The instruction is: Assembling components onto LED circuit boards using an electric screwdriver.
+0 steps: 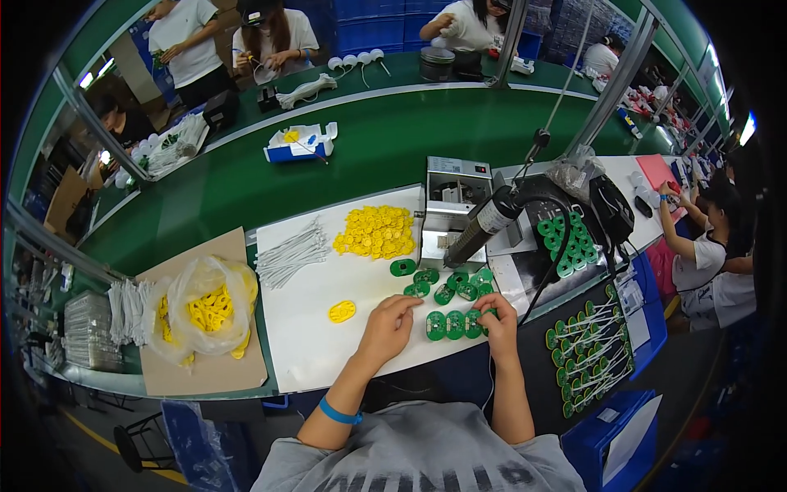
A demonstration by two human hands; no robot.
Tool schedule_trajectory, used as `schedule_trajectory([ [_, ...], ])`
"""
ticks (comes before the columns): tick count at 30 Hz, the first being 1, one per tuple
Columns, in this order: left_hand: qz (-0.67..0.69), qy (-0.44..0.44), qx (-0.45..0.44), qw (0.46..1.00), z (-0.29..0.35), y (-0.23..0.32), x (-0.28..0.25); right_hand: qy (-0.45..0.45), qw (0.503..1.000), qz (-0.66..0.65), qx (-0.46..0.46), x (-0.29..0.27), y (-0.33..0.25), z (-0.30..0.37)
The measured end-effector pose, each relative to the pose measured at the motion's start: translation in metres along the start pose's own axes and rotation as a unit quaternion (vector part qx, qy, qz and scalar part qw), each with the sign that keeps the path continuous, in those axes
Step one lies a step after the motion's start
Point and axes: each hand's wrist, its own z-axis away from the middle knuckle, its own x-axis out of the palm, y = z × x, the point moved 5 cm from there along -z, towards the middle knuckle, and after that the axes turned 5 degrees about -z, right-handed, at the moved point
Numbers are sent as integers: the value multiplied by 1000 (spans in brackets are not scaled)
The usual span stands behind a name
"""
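On the white work surface a row of round green circuit boards [445, 325] lies in front of me. My right hand [498, 325] pinches the board at the right end of that row, its fingers covering part of it. To the left of the row, my left hand [388, 330] reaches forward with bent fingers loosely extended. Its fingertips are at the near edge of a loose green circuit board [416, 289]; I see nothing between thumb and forefinger. Several more loose boards [466, 290] lie just beyond the row. A single yellow oval plastic piece [342, 311] sits left of my left hand.
Behind the boards stands a metal bench machine [456, 197] with a black cylindrical tool [484, 230]. Yellow discs [375, 232] and white cable ties [293, 252] are heaped left. A plastic bag of yellow parts [209, 312] stands far left; wired boards [586, 353] hang right. Co-workers sit opposite.
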Motion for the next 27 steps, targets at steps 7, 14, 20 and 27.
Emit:
schedule_trajectory([
  [7,464,-136,-151,862,23,-17,-3,-148,989,-2,-15,56,-5,4],
  [14,368,-57,-127,919,39,-42,-12,-122,989,82,-6,97,-12,-2],
  [20,207,-20,24,978,39,-14,-27,-108,983,-82,124,102,3,-7],
  [27,543,-45,-72,835,39,-41,-28,-128,979,-158,30,109,-10,-3],
])
